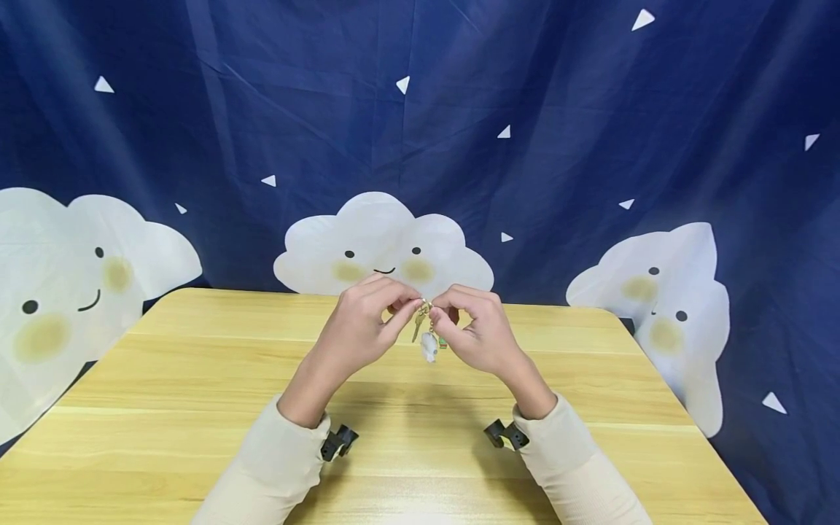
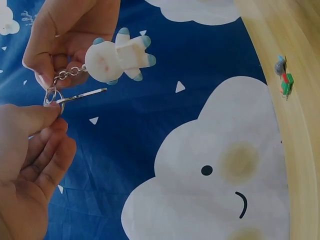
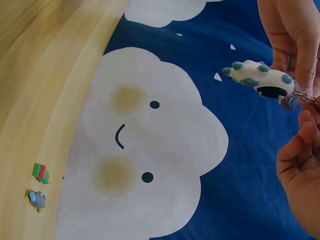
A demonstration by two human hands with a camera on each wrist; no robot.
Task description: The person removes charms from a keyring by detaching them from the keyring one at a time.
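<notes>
In the head view my left hand (image 1: pixel 357 321) and right hand (image 1: pixel 477 329) meet over the table, each pinching between thumb and forefinger. Between their fingertips is a metal key ring (image 2: pixel 61 104). A key (image 2: pixel 82 95) hangs from the ring on the left hand's side. From a short chain (image 2: pixel 70 73) on the right hand's side dangles a white figurine charm (image 2: pixel 106 62) with blue-green paws. Its dark face patch shows in the right wrist view. Fingertips partly cover the ring.
On the wooden table (image 1: pixel 216 386) lie a small red-and-green piece (image 3: pixel 41 173) and a small grey figure (image 3: pixel 37 199), side by side. Behind the table hangs a dark blue curtain (image 1: pixel 341 131) with smiling clouds.
</notes>
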